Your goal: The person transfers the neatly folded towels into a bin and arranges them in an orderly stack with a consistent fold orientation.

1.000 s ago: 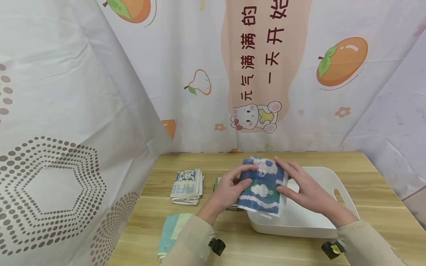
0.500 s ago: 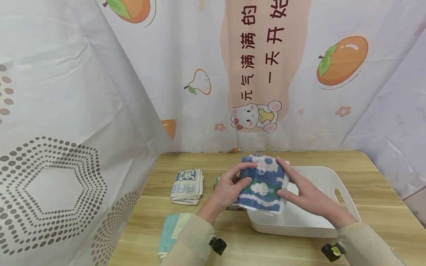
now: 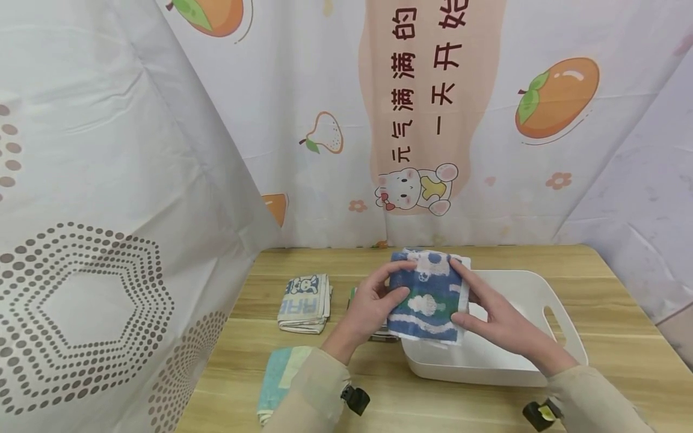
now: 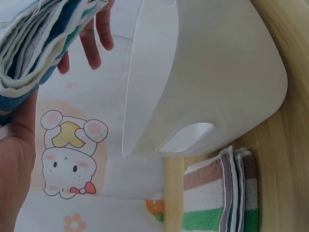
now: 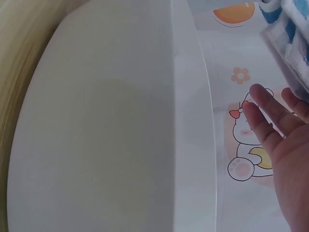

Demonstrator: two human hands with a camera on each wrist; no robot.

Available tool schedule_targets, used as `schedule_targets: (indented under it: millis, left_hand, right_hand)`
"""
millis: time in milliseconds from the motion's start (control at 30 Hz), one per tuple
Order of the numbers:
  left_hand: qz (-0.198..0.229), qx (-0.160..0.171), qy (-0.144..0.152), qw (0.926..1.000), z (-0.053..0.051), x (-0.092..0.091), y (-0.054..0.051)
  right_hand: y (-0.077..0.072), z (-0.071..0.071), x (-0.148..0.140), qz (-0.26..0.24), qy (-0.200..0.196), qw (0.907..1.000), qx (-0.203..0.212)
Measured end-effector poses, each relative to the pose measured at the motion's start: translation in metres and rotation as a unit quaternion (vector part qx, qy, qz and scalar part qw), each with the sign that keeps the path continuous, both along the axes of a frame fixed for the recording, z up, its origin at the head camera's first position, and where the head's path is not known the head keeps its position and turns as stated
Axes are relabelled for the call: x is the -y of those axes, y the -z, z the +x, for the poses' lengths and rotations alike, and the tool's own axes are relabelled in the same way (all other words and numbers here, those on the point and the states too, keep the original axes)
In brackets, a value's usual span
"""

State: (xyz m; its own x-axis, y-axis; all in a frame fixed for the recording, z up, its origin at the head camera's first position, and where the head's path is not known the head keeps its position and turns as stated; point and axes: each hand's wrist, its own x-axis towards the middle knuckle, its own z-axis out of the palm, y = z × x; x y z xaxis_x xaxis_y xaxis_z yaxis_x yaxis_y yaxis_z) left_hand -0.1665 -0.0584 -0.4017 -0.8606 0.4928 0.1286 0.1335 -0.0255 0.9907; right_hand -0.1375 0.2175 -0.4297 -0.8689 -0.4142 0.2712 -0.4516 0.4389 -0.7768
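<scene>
A folded blue, green and white towel (image 3: 425,304) is held up over the left end of the white tray (image 3: 503,352). The left hand (image 3: 368,304) grips its left side, thumb on the front face. At its right edge, the right hand (image 3: 500,313) pinches the cloth between thumb and fingers. Several folded layers of the towel (image 4: 38,43) show beside the left hand (image 4: 19,145) in the left wrist view. The right wrist view has the right hand (image 5: 289,140) with some fingers extended below the towel (image 5: 292,38).
On the wooden table (image 3: 243,355), a folded cream and blue towel (image 3: 305,304) lies at the left, a teal and yellow one (image 3: 276,379) nearer the front. A striped folded towel (image 4: 207,193) sits beside the tray, partly behind the left hand. A printed curtain (image 3: 325,192) hangs behind.
The towel in both hands has risen slightly and its lower edge has swung a little to the right. Both hands keep hold of it; the other towels and the tray have not moved.
</scene>
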Motion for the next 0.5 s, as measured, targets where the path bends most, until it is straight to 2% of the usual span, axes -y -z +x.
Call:
schedule_targets:
  millis: [333,500]
  left_hand:
    - [0.016,-0.016,0.023,0.9995,0.0016,0.0,-0.0032]
    - [0.017,-0.014,0.024,0.9995,0.0017,0.0004,-0.0031]
  right_hand:
    - [0.0044,0.0012,0.003,-0.051,-0.035,0.9971,0.045]
    - [0.0034,0.0023,0.0062,-0.097,-0.053,0.9916,0.067]
